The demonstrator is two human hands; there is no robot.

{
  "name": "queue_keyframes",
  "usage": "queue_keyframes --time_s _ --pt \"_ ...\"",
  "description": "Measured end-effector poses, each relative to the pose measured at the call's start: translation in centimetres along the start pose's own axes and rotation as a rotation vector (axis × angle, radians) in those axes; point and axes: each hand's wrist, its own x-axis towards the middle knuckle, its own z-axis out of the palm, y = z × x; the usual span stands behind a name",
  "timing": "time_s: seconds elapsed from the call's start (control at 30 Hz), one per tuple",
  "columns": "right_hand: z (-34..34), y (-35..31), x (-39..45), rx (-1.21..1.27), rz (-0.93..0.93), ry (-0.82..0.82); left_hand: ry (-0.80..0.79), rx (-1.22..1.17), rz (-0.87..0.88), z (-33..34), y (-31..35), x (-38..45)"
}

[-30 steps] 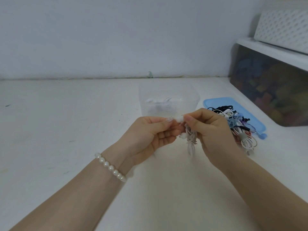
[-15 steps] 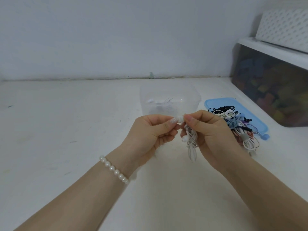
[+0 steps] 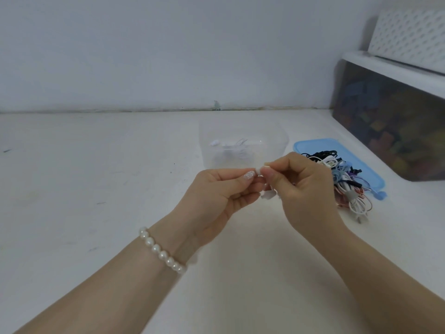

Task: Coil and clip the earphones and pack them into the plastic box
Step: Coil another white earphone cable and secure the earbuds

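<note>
My left hand (image 3: 218, 194) and my right hand (image 3: 302, 186) meet in front of me over the table, pinching a small white clip (image 3: 259, 170) between thumbs and forefingers. A bit of the white earphone bundle (image 3: 267, 195) shows below the fingertips; the rest is hidden in my right palm. Just behind my hands stands the clear plastic box (image 3: 243, 147), open, with one white earphone coil (image 3: 231, 149) inside.
A blue lid (image 3: 320, 144) lies right of the box with a pile of several tangled earphones (image 3: 346, 186) in black, white, blue and pink on it. A dark storage bin (image 3: 390, 126) with a white lid stands at the far right.
The hanging white earphone loop has been drawn up into my right hand and no longer dangles. Both hands stay together at the clip.
</note>
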Motion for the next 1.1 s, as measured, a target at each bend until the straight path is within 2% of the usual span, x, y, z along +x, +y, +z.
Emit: queue_keyframes --time_s 0.17,0.23,0.47,0.53,0.77,0.9,1.1 --pt "-0.7 -0.3 0.5 0.134 0.180 -0.092 0.000 0.127 0.066 -0.3 0.1 0.1" --pt "-0.9 -0.3 0.5 0.146 0.194 -0.108 -0.005 0.139 0.060 -0.3 0.1 0.1" --pt "-0.5 0.2 0.1 -0.159 -0.086 -0.001 -0.082 -0.087 -0.108 -0.4 0.2 0.3" --pt "-0.5 0.2 0.0 -0.186 -0.114 0.013 -0.093 -0.142 -0.129 -0.2 0.3 0.3" --pt "-1.2 -0.7 0.9 0.338 0.332 -0.102 0.018 -0.096 -0.091 -0.2 0.2 0.6" --pt "-1.0 -1.0 0.7 0.460 0.414 -0.178 0.063 -0.071 -0.056 -0.3 0.2 0.9" --pt "-0.7 -1.2 0.5 0.582 0.513 -0.258 0.044 -0.026 -0.055 -0.2 0.0 0.8"
